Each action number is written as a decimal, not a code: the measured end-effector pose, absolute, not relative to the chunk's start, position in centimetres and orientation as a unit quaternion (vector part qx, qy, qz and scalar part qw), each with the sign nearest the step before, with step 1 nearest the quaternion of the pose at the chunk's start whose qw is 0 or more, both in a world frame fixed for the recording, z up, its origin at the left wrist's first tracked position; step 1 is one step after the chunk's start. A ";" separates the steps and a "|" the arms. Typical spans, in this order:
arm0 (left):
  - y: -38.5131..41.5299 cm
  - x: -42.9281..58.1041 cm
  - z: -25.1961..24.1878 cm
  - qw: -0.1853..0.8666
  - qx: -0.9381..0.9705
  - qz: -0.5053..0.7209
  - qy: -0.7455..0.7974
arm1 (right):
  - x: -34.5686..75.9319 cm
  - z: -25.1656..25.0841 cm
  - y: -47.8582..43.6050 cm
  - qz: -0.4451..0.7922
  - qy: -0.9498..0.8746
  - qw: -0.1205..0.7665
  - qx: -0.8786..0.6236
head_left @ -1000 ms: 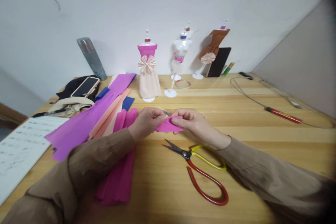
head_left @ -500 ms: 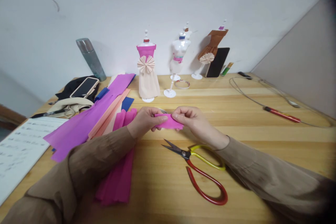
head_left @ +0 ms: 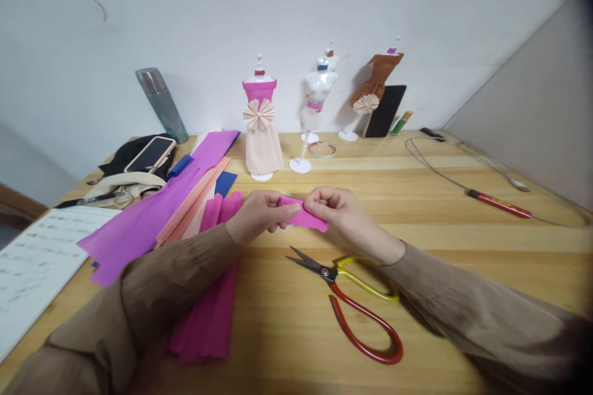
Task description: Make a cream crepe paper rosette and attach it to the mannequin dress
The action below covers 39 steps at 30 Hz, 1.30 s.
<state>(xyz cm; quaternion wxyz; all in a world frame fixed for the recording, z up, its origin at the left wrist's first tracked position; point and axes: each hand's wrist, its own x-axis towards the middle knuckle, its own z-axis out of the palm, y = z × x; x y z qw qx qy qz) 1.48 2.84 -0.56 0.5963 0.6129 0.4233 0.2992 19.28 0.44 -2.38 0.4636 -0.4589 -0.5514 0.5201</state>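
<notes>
Between my two hands is a small strip of bright pink crepe paper (head_left: 306,216). My left hand (head_left: 264,211) pinches its left end between thumb and fingers. At its upper edge, my right hand (head_left: 334,210) pinches the strip too, and the free right end slants down. Scissors (head_left: 328,273) with one red and one yellow handle lie on the table below my hands, blades slightly parted. Under my left forearm lies a larger folded piece of pink crepe paper (head_left: 210,315). A small mannequin in a pink and cream paper dress (head_left: 263,142) stands beyond my hands.
Purple paper (head_left: 134,222), peach and blue sheets lie at the left, near a phone (head_left: 151,154), a flask (head_left: 162,105) and a printed sheet (head_left: 41,253). More mannequins (head_left: 319,89) stand at the back; a red-handled tool with a cord (head_left: 498,203) lies right.
The small pink strip has tilted, its right end now lower. My left hand has shifted very slightly right, and both hands still pinch the strip.
</notes>
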 end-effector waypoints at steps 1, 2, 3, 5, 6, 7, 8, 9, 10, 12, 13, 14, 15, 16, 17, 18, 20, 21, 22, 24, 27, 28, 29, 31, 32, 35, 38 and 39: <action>2.9 1.5 -0.6 0.603 0.612 0.293 0.419 | 19.3 -2.3 0.4 0.519 -0.549 0.466 -0.460; 2.9 1.5 -0.5 0.609 0.611 0.289 0.416 | 19.2 -2.2 0.4 0.519 -0.548 0.467 -0.460; 2.9 1.5 -0.5 0.611 0.610 0.287 0.415 | 19.2 -2.2 0.4 0.519 -0.547 0.467 -0.461; 3.0 1.5 -0.5 0.610 0.607 0.290 0.419 | 19.3 -2.1 0.4 0.517 -0.546 0.469 -0.463; 3.1 1.5 -0.4 0.608 0.605 0.293 0.422 | 19.3 -2.0 0.5 0.514 -0.545 0.472 -0.465; 3.1 1.5 -0.5 0.605 0.604 0.297 0.425 | 19.4 -1.9 0.5 0.511 -0.544 0.475 -0.467; 3.2 1.5 -0.5 0.602 0.604 0.301 0.428 | 19.5 -1.8 0.6 0.506 -0.542 0.479 -0.470; 3.2 1.5 -0.6 0.598 0.604 0.304 0.430 | 19.6 -1.8 0.6 0.498 -0.541 0.487 -0.472; 3.3 1.5 -0.7 0.595 0.606 0.306 0.431 | 19.6 -1.7 0.7 0.487 -0.539 0.498 -0.473; 3.3 1.5 -0.9 0.588 0.611 0.305 0.433 | 19.7 -1.8 0.7 0.471 -0.545 0.515 -0.465; 3.3 1.5 -1.0 0.586 0.615 0.302 0.433 | 19.7 -1.9 0.7 0.471 -0.550 0.518 -0.455; 3.3 1.5 -1.1 0.583 0.619 0.300 0.432 | 19.6 -2.0 0.6 0.479 -0.558 0.511 -0.444; 3.3 1.6 -1.1 0.581 0.622 0.299 0.431 | 19.6 -2.2 0.6 0.492 -0.568 0.494 -0.437; 3.3 1.6 -1.1 0.580 0.624 0.300 0.430 | 19.5 -2.4 0.5 0.506 -0.577 0.471 -0.435; 3.3 1.6 -1.0 0.579 0.625 0.302 0.428 | 19.5 -2.6 0.5 0.515 -0.583 0.450 -0.438; 3.2 1.6 -0.9 0.578 0.625 0.304 0.428 | 19.5 -2.8 0.5 0.519 -0.585 0.437 -0.445; 3.2 1.6 -0.7 0.575 0.625 0.309 0.428 | 19.4 -3.1 0.6 0.518 -0.578 0.433 -0.458; 3.2 1.5 -0.6 0.572 0.626 0.313 0.428 | 19.4 -3.1 0.6 0.518 -0.569 0.443 -0.459; 3.3 1.5 -0.6 0.569 0.626 0.318 0.428 | 19.4 -3.0 0.6 0.521 -0.558 0.454 -0.458; 3.3 1.3 -0.6 0.578 0.613 0.328 0.428 | 19.4 -2.8 0.7 0.531 -0.539 0.471 -0.453; 3.3 1.2 -0.9 0.614 0.579 0.332 0.422 | 19.3 -2.5 0.6 0.537 -0.522 0.488 -0.448; 3.3 1.3 -1.0 0.619 0.578 0.328 0.419 | 19.2 -2.6 0.6 0.533 -0.521 0.495 -0.446; 3.2 1.3 -1.0 0.618 0.585 0.323 0.414 | 19.2 -2.7 0.6 0.529 -0.522 0.500 -0.444; 2.9 1.5 -1.0 0.609 0.604 0.314 0.407 | 19.1 -3.0 0.6 0.525 -0.527 0.507 -0.436; 2.8 1.6 -1.0 0.605 0.609 0.314 0.405 | 19.2 -3.1 0.6 0.526 -0.529 0.508 -0.430; 2.5 1.8 -0.9 0.602 0.607 0.317 0.411 | 19.3 -3.2 0.5 0.533 -0.541 0.498 -0.418; 2.6 1.9 -0.8 0.593 0.628 0.292 0.411 | 19.4 -2.9 0.5 0.522 -0.583 0.477 -0.400; 2.6 1.9 -0.8 0.589 0.642 0.284 0.400 | 19.5 -2.8 0.5 0.515 -0.597 0.471 -0.397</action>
